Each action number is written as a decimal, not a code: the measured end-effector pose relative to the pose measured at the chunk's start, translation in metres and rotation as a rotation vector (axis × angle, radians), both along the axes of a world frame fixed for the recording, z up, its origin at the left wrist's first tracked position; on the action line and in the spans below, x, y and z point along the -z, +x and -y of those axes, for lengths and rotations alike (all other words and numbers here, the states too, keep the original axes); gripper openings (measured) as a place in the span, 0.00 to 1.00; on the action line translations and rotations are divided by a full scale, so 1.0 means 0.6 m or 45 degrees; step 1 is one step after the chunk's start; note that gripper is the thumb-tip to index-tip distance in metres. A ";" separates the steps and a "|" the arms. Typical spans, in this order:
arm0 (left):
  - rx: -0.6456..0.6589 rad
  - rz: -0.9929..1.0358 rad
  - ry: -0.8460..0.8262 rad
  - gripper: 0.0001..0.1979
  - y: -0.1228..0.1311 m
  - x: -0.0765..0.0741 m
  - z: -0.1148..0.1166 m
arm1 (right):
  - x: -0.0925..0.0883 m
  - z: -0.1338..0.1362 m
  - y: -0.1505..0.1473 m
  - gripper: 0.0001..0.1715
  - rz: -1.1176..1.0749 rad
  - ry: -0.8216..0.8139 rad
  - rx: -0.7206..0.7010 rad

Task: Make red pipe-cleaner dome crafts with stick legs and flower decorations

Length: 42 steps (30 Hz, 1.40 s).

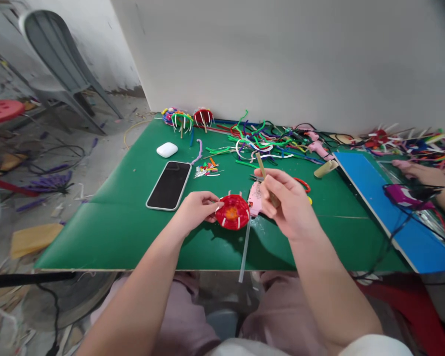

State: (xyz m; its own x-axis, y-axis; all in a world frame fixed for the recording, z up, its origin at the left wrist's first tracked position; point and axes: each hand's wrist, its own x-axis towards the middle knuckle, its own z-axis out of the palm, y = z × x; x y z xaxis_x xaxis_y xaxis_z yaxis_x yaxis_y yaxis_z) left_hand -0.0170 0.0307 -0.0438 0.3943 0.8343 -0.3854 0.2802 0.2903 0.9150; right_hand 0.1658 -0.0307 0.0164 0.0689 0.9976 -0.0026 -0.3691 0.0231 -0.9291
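My left hand [202, 207] pinches the left rim of a small red bowl-shaped piece [233, 217] that looks coiled from pipe cleaners, with an orange middle and white strips on its edge. In my right hand [287, 198] is a short bamboo stick [259, 162], tilted, its upper end above my fingers. A pink glue gun [255, 198] lies between my hands, partly hidden by the right one. From it a clear glue stick [244, 254] reaches past the table's front edge. Scissors with a red handle [303, 185] are partly covered behind my right hand.
A phone [169, 186] and a white case [167, 150] lie on the green table [114, 232]. Small scraps [208, 169], tangled pipe cleaners [259, 141] and finished-looking red and green pieces [203, 117] sit farther back. Right are a blue board [396, 212] and another person's hand [415, 170].
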 end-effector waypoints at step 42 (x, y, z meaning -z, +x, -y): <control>0.014 -0.071 0.051 0.08 0.001 0.004 0.004 | 0.024 -0.015 0.002 0.10 1.702 0.363 -0.179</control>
